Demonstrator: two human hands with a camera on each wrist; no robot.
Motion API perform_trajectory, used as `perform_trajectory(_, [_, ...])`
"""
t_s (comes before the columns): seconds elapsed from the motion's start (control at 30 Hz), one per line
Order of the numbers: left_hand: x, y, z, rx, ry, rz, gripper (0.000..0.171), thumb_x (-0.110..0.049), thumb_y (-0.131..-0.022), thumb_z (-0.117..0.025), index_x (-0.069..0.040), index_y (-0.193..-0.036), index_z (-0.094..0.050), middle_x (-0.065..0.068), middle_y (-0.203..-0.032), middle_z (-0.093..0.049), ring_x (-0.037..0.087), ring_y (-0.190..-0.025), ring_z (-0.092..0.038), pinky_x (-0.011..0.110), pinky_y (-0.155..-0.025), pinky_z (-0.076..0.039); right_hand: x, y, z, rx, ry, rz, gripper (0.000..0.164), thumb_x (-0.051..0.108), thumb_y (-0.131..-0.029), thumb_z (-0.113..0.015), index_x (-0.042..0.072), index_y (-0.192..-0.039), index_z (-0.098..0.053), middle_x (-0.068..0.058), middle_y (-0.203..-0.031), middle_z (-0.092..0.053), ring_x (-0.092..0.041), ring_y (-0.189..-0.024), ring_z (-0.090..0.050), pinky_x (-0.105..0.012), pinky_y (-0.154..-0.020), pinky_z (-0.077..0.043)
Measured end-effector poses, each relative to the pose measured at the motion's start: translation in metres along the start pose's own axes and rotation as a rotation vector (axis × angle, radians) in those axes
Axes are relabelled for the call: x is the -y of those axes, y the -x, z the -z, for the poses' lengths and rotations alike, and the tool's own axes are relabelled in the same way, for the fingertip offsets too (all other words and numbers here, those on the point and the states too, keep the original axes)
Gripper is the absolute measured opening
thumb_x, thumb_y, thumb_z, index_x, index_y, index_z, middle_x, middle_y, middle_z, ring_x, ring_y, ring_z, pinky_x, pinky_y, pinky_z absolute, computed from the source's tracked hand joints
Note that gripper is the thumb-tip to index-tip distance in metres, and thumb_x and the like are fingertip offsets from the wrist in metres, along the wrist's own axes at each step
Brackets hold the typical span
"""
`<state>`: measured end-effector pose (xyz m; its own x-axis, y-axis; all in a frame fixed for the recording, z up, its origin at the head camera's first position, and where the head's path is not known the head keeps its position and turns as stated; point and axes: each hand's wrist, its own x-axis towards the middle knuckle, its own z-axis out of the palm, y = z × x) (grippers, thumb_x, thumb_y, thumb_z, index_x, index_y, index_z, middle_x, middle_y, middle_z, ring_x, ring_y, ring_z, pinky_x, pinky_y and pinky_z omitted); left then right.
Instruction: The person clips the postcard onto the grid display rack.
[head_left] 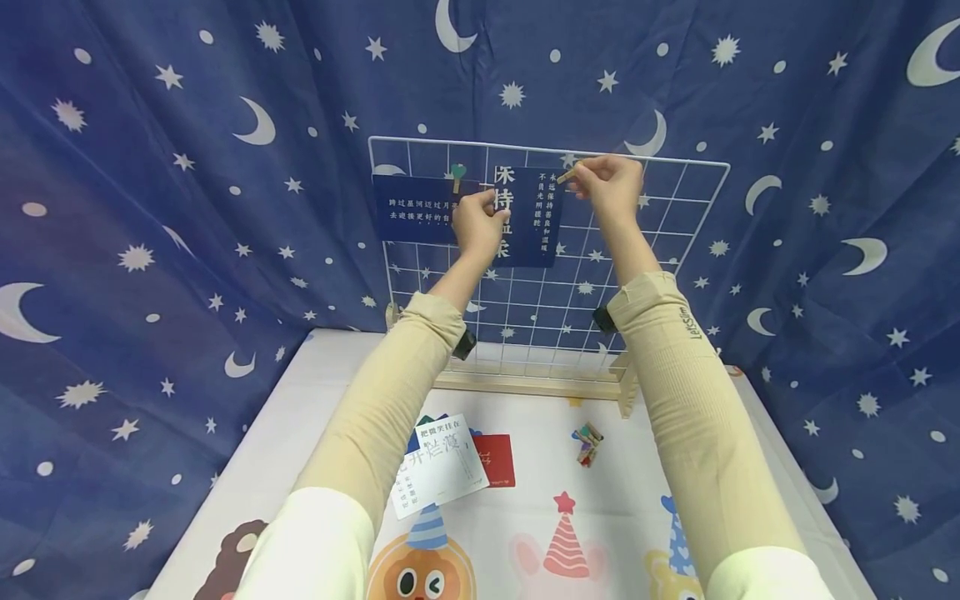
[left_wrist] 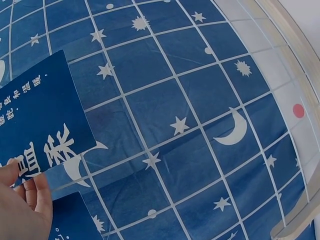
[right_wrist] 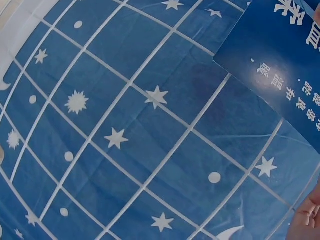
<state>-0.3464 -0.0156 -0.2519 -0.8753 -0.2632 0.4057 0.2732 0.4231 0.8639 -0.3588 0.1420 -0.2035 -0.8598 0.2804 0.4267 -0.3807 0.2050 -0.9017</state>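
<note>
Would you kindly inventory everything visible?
Curtains: count unclear, blue, background
Tablecloth: one, white, foreground
Wooden base: one, pale, tablecloth
Wire grid: one, white, midground
Hung card: one, blue, grid's left
Heart clothespin: one, green, hung card
Upright card: one, blue, grid's middle
Held clothespin: one, tan, upright card
Loose cards: several, multicoloured, tablecloth
Loose clothespins: several, multicoloured, tablecloth
Sleeves: two, beige-white, foreground
Wrist cameras: two, black, beside sleeves
Left hand: one, upright card
Right hand: one, held clothespin

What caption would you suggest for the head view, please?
Left hand holds a blue card at a rack; right hand pinches a clip.
</note>
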Motion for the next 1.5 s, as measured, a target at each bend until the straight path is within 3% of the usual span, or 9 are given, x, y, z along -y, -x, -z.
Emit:
perform_trajectory(0.2, [-0.001,0.001,-0.001,-0.007,-0.010,-0.004,0.041,-0.011,-0.085,-0.067,-0.004,-0.125,-0.059,0.014,-0.106,-0.065,0.025,-0.095,-0.058,0.035,-0.099,-0.041,0.001,0.002,0.000,0.008,-0.069,-0.020,0.019,-0.002,-0.086,-0.063,-0.011,-0.102,-0.064,-0.011,-0.088,-0.073,-0.001,-0.047,-0.058,-0.012,-0.051,-0.050])
perform_trajectory(0.33, [-0.003,0.002,-0.001,-0.005,-0.018,-0.005,0.041,-0.010,-0.086,-0.067,-0.003,-0.125,-0.058,0.014,-0.105,-0.065,0.024,-0.092,-0.057,0.034,-0.095,-0.044,0.002,0.003,0.000,0.006,-0.111,-0.028,0.018,-0.004,-0.085,-0.062,-0.012,-0.102,-0.063,0.004,-0.070,-0.066,-0.002,-0.045,-0.058,-0.012,-0.049,-0.050])
perform_trajectory(0.47, [-0.005,0.003,0.000,-0.020,-0.021,-0.010,0.039,-0.009,-0.086,-0.067,-0.002,-0.124,-0.060,0.014,-0.104,-0.064,0.022,-0.090,-0.057,0.034,-0.091,-0.046,0.003,0.004,-0.001,0.007,-0.109,-0.027,0.019,-0.003,-0.086,-0.062,-0.011,-0.103,-0.062,0.009,-0.065,-0.062,-0.002,-0.046,-0.058,-0.013,-0.051,-0.051])
perform_trajectory(0.8, [0.000,0.008,0.000,-0.102,0.022,-0.043,0.036,-0.006,-0.082,-0.069,-0.005,-0.118,-0.062,0.013,-0.099,-0.068,0.023,-0.087,-0.065,0.036,-0.094,-0.043,0.002,0.010,0.000,-0.010,-0.038,-0.004,0.023,0.000,-0.087,-0.063,-0.007,-0.109,-0.062,-0.003,-0.081,-0.071,-0.001,-0.052,-0.060,-0.013,-0.058,-0.053])
perform_trajectory(1.33, [0.004,0.013,0.003,-0.123,0.032,-0.052,0.032,-0.006,-0.083,-0.068,-0.006,-0.115,-0.063,0.011,-0.103,-0.070,0.023,-0.089,-0.067,0.036,-0.098,-0.042,-0.002,0.017,0.004,-0.028,0.035,0.027,0.021,0.005,-0.089,-0.062,-0.005,-0.108,-0.064,-0.019,-0.102,-0.070,0.001,-0.055,-0.059,-0.012,-0.062,-0.053])
perform_trajectory(1.5, [0.005,0.014,0.004,-0.128,0.027,-0.065,0.029,-0.007,-0.084,-0.068,-0.006,-0.113,-0.065,0.011,-0.101,-0.071,0.023,-0.088,-0.068,0.037,-0.098,-0.042,-0.004,0.020,0.007,-0.039,0.034,0.054,0.020,0.005,-0.089,-0.061,-0.006,-0.106,-0.064,-0.018,-0.099,-0.071,0.001,-0.056,-0.060,-0.012,-0.064,-0.054])
